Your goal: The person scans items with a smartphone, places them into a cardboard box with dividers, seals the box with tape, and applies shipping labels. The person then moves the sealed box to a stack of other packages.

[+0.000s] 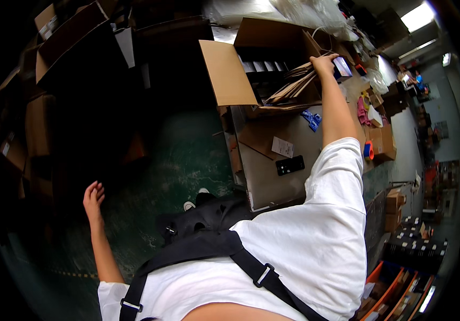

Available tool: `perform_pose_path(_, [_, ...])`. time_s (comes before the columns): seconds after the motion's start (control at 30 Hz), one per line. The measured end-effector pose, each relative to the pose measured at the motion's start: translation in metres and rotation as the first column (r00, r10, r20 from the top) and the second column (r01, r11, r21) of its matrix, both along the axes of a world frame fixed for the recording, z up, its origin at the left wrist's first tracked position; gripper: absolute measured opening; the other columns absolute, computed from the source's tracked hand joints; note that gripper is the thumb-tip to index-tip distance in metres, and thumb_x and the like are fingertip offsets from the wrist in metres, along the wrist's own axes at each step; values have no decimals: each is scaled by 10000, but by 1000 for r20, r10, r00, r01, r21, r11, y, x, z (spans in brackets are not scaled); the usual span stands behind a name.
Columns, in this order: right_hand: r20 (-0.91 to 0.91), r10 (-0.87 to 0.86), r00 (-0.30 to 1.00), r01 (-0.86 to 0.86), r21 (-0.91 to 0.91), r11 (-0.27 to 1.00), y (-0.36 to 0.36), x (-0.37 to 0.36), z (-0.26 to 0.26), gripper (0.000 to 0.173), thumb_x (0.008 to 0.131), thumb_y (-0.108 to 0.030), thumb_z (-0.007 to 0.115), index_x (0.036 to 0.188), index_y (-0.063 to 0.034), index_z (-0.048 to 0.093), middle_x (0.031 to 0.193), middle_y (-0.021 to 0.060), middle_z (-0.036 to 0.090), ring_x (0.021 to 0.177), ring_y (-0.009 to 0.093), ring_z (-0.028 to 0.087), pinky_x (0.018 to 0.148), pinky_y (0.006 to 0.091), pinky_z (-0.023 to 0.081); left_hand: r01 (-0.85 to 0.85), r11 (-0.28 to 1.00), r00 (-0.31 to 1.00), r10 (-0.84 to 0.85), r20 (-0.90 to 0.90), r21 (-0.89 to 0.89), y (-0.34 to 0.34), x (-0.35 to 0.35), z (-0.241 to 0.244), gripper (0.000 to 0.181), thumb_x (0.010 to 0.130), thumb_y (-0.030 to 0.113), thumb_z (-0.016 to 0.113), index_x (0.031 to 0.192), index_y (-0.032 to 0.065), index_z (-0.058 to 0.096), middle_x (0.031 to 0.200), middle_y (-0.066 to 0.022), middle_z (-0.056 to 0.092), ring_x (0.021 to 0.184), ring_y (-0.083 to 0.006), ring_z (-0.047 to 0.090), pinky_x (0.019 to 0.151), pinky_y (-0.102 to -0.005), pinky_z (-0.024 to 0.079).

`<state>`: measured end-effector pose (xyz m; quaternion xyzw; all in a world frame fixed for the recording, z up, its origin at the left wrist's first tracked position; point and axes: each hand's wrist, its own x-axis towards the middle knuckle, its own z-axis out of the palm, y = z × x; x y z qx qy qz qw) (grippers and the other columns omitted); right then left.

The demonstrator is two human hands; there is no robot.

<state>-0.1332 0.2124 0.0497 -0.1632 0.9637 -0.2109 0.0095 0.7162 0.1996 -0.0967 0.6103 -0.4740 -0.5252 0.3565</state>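
My right hand (324, 65) reaches to the right side of an open cardboard carton (228, 78) on the workbench (268, 188). It touches the carton's edge beside folded cardboard pieces (294, 85), which lean inside. Whether its fingers grip anything is hidden. Dark boxes with pale tops (264, 66) stand in a row within the carton. Just right of that hand is a small blue-and-white box (342, 67). My left hand (94, 198) hangs over the green floor, away from the bench, its fingers loosely bent and holding nothing.
A black phone (290, 165), a printed paper slip (282, 147) and a blue packet (311, 120) lie on the bench. Brown cartons (39, 124) are stacked at left in shadow. Behind the bench lies clear plastic wrap (314, 14). Orange-edged shelves (390, 293) stand lower right.
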Motion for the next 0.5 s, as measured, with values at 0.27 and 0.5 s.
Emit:
perform_pose_path(0.27, [106, -242, 964, 226, 141, 964, -46, 4, -52, 1194, 791, -307, 743, 1491, 51, -155, 1421, 240, 482, 1245, 381, 542, 999, 441, 489, 645, 711, 761, -632, 147, -280, -126, -194, 33, 233, 978, 94, 546, 1178, 19, 639, 1062, -60, 675, 983, -124, 642, 850, -244, 490])
perform_pose_path(0.5, [133, -410, 903, 374, 232, 898, -62, -11, -121, 892, 912, -120, 534, 1487, 95, -112, 1360, 220, 553, 1174, 339, 612, 972, 437, 502, 702, 677, 704, -707, 71, -219, -198, -247, 31, 213, 974, 66, 537, 1135, -5, 655, 1080, -72, 680, 1026, -153, 638, 906, -271, 479])
